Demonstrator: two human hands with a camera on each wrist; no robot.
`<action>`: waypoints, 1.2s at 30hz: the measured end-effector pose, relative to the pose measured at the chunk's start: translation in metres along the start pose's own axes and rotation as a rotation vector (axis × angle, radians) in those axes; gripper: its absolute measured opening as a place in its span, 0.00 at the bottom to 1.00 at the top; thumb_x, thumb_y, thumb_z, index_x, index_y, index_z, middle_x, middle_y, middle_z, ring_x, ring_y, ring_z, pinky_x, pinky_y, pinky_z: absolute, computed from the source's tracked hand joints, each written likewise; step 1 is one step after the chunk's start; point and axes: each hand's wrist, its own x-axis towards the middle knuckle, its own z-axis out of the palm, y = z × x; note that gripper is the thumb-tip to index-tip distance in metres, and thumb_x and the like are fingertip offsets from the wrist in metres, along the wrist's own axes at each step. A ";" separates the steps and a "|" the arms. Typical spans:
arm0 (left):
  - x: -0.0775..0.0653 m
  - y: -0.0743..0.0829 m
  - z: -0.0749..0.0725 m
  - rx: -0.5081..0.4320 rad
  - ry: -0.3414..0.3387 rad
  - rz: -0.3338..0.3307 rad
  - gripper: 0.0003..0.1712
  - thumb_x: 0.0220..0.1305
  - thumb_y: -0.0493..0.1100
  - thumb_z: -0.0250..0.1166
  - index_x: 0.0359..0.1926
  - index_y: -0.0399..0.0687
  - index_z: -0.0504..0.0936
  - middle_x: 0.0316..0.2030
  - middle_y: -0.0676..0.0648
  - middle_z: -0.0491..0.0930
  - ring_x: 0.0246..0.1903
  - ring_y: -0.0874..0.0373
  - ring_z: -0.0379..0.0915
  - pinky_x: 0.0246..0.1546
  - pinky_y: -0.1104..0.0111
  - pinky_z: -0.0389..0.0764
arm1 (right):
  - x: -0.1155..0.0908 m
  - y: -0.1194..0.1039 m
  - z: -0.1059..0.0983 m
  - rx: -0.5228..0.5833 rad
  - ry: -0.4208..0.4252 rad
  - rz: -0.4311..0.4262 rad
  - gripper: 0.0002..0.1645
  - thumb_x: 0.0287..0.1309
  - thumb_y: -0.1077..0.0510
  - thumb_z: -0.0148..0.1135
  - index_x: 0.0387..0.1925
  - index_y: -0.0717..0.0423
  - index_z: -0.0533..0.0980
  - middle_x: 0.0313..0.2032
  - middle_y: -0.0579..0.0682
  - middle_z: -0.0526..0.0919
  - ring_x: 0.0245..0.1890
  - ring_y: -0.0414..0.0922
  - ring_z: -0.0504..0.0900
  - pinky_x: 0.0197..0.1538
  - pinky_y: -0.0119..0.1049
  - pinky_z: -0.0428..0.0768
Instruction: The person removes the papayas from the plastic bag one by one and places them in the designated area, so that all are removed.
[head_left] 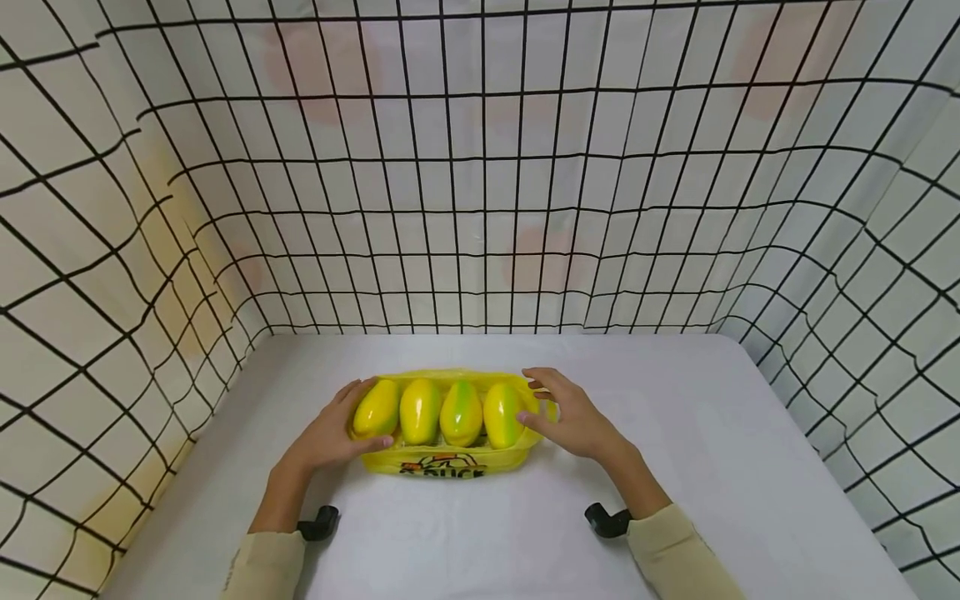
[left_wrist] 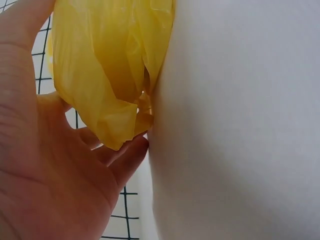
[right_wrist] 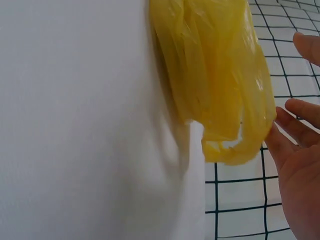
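Observation:
A yellow plastic bag [head_left: 498, 459] with black lettering on its front lies on the white table, its top side showing a row of several shiny yellow-green mangoes [head_left: 420, 412]. At the bag's left end, my left hand [head_left: 330, 433] holds it, thumb along the front and fingers round the far side. In the left wrist view the crumpled bag end [left_wrist: 112, 75] sits between thumb and fingers. My right hand [head_left: 573, 417] is at the right end, fingers spread, thumb tip beside the rightmost mango [head_left: 500, 415]. A loose loop of the bag [right_wrist: 232, 152] hangs past that end in the right wrist view.
The white table [head_left: 465, 542] extends around the bag on all sides. Black wire grid [head_left: 483, 208] stands over white sheeting at the back, left and right. Black wrist-worn devices [head_left: 321, 523] sit at both cuffs.

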 end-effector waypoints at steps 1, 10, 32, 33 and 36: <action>0.000 0.000 0.000 -0.007 -0.004 -0.002 0.65 0.49 0.73 0.72 0.81 0.56 0.54 0.79 0.37 0.55 0.72 0.31 0.61 0.65 0.29 0.66 | 0.000 -0.001 0.002 0.005 -0.012 0.011 0.43 0.66 0.43 0.68 0.75 0.52 0.63 0.72 0.54 0.69 0.66 0.56 0.77 0.68 0.53 0.77; -0.001 -0.009 0.005 -0.063 0.001 0.038 0.66 0.48 0.72 0.74 0.81 0.51 0.55 0.76 0.39 0.63 0.71 0.37 0.65 0.68 0.33 0.66 | 0.001 0.001 0.020 -0.067 -0.053 0.106 0.50 0.60 0.33 0.69 0.76 0.50 0.63 0.73 0.49 0.69 0.66 0.51 0.76 0.69 0.55 0.76; 0.001 -0.012 0.009 -0.106 0.000 0.064 0.70 0.44 0.69 0.78 0.82 0.53 0.51 0.77 0.41 0.62 0.72 0.39 0.64 0.70 0.34 0.64 | 0.013 -0.008 0.043 -0.168 -0.029 0.200 0.63 0.48 0.31 0.75 0.78 0.52 0.59 0.70 0.53 0.72 0.64 0.51 0.75 0.65 0.54 0.78; 0.001 -0.012 0.009 -0.106 0.001 0.065 0.70 0.45 0.69 0.78 0.82 0.53 0.52 0.77 0.41 0.62 0.72 0.39 0.64 0.70 0.34 0.64 | 0.014 -0.009 0.043 -0.178 -0.021 0.206 0.62 0.48 0.31 0.75 0.78 0.51 0.60 0.70 0.53 0.72 0.63 0.51 0.75 0.64 0.53 0.79; 0.002 -0.011 0.007 -0.104 0.002 0.066 0.70 0.45 0.69 0.77 0.82 0.52 0.52 0.77 0.41 0.63 0.72 0.39 0.64 0.71 0.34 0.64 | 0.015 -0.010 0.045 -0.186 0.002 0.218 0.60 0.49 0.33 0.75 0.78 0.51 0.60 0.69 0.52 0.74 0.61 0.51 0.76 0.62 0.52 0.80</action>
